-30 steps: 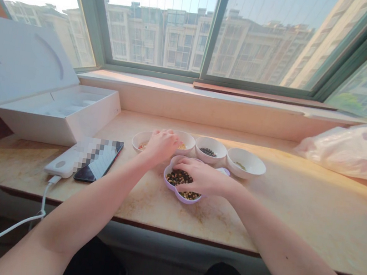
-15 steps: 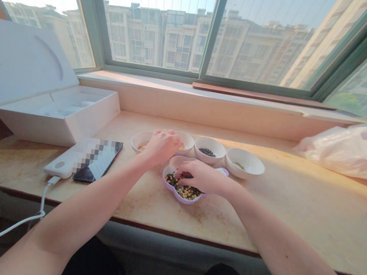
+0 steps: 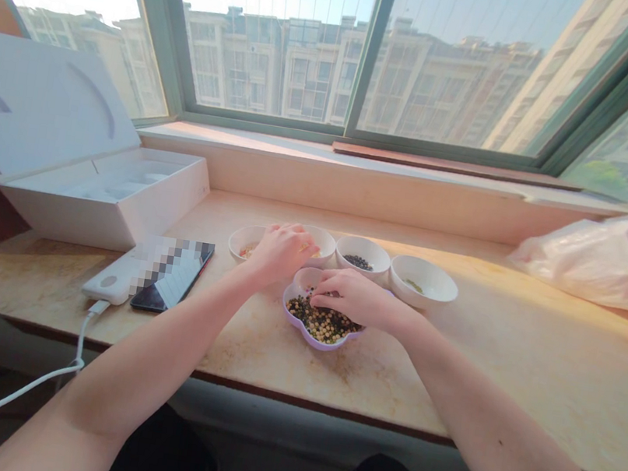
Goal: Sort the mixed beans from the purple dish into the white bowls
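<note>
Purple dish (image 3: 304,335) of mixed beans (image 3: 328,323) is sitting mid-counter (image 3: 508,359). White box (image 3: 102,188) is lying open far left, plastic bag (image 3: 611,256) far right, phone (image 3: 173,285) near the box. Four white bowls (image 3: 424,279) are lining up just behind the dish. Right hand (image 3: 357,297) is hovering over the dish, fingers (image 3: 324,278) bunching together on the beans. Left hand (image 3: 279,250) is covering the second bowl from left, fingers curling under, can't tell if gripping anything

Bowls (image 3: 437,282) behind dish (image 3: 305,334) (four abreast), phone (image 3: 164,293) left, bag (image 3: 611,260) right
</note>
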{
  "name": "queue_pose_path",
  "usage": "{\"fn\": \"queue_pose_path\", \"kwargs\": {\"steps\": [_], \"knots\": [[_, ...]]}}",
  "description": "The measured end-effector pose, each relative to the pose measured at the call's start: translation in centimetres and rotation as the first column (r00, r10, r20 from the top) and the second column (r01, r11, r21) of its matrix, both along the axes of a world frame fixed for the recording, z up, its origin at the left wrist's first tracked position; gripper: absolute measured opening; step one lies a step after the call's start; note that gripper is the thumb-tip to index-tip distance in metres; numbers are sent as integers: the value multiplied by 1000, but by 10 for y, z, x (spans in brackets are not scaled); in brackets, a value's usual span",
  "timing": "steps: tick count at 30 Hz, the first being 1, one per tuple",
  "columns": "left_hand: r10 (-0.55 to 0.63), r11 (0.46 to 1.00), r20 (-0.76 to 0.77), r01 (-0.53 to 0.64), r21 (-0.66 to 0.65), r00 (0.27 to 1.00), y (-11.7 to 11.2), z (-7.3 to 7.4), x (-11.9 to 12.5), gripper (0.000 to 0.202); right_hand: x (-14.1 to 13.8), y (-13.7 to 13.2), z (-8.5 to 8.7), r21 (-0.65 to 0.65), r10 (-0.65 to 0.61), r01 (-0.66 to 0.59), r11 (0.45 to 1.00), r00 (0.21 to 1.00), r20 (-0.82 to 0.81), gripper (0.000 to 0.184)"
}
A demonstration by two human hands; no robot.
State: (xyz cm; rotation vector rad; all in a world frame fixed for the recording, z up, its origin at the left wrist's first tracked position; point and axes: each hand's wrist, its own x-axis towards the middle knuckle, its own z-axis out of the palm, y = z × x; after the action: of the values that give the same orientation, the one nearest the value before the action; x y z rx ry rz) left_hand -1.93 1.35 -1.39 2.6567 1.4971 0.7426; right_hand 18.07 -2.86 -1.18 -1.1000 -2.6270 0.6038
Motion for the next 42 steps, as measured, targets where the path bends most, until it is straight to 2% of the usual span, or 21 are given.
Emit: {"fn": "queue_pose_path", "kwargs": {"steps": [3, 6, 10, 12, 14, 15, 17, 19, 21, 24, 26, 28, 29, 31, 33, 35, 36, 39, 42], "knots": [[-7, 1000, -4, 7, -2, 1000, -1, 2, -1, 36, 2, 2, 2, 21, -10, 10, 1000, 1000, -4, 28], [-16, 1000, 21, 16, -1, 1000, 0, 2, -3, 37, 6, 4, 2, -18, -68, 67, 998, 992, -104, 20], [-15, 1000, 183, 19, -21, 983, -1, 2, -2, 31, 10, 7, 3, -59, -184, 175, 983, 960, -212, 12], [-26, 998, 272, 42, -52, 962, -4, 3, 1, 27, 10, 8, 3, -12, -228, 234, 972, 932, -283, 14], [-79, 986, 384, 130, -107, 920, -7, 5, 4, 24, 10, 9, 3, 58, -247, 287, 956, 897, -367, 22], [-119, 969, 456, 204, -141, 882, -9, 6, 6, 23, 9, 9, 3, 99, -244, 308, 946, 880, -408, 26], [-186, 897, 608, 385, -215, 772, -12, 6, 10, 23, 9, 9, 3, 185, -224, 345, 920, 852, -474, 34], [-181, 798, 725, 531, -287, 664, -15, 6, 13, 26, 8, 8, 3, 254, -200, 365, 896, 841, -502, 37], [-137, 721, 788, 606, -337, 601, -16, 4, 16, 26, 8, 8, 2, 297, -187, 370, 880, 846, -500, 38], [-107, 671, 833, 658, -341, 542, -18, 1, 19, 23, 8, 7, 3, 323, -181, 368, 872, 856, -484, 35], [-109, 673, 846, 665, -323, 521, -17, -1, 20, 22, 8, 7, 3, 315, -187, 364, 876, 861, -473, 30], [-113, 719, 835, 624, -305, 539, -14, -3, 20, 23, 7, 5, 5, 283, -211, 366, 887, 864, -457, 25], [-117, 765, 813, 573, -293, 571, -12, -4, 19, 23, 6, 4, 5, 256, -234, 374, 891, 863, -448, 28], [-117, 880, 719, 407, -245, 685, -7, -5, 16, 27, 5, 2, 7, 189, -299, 405, 895, 857, -420, 36], [-76, 970, 555, 192, -153, 829, -3, -4, 11, 29, 4, -2, 9, 125, -347, 409, 904, 871, -348, 27], [-26, 995, 391, 60, -77, 920, 1, -2, 6, 30, 3, -6, 12, 98, -325, 355, 930, 916, -233, 12], [-5, 998, 320, 22, -51, 947, 3, -1, 3, 30, 3, -7, 13, 99, -280, 299, 949, 944, -173, 10], [54, 998, 144, -55, 0, 988, 5, 3, 0, 29, 1, -12, 14, 75, -81, 82, 994, 997, -8, 20], [95, 995, -1, -95, 25, 996, 7, 5, 1, 30, -2, -13, 11, 5, 64, -64, 998, 995, 72, 38]]}}
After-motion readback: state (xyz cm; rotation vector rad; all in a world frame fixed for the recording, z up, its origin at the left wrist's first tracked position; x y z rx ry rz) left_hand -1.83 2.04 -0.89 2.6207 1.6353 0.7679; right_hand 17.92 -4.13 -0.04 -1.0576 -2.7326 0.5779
